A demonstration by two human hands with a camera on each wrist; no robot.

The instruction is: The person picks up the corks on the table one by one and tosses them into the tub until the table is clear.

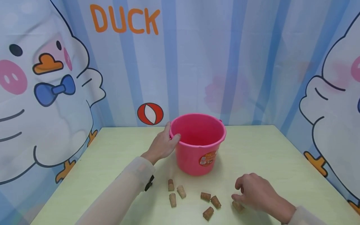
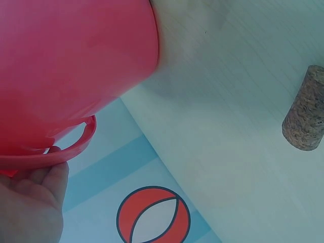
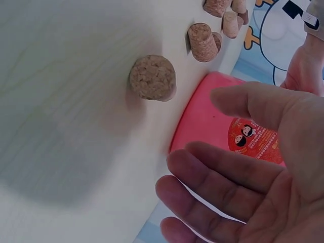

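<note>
Pink bucket (image 1: 194,161) upright on pale table (image 1: 258,150) | left hand (image 1: 161,145) grips its rim, fingers curled round | right hand (image 1: 256,192) beside one cork (image 1: 238,207), thumb and fingers apart, holding nothing | six more corks (image 1: 215,202) nearby

Pink bucket (image 1: 194,161) blocks centre; room over table (image 1: 253,147) rightward.
</note>
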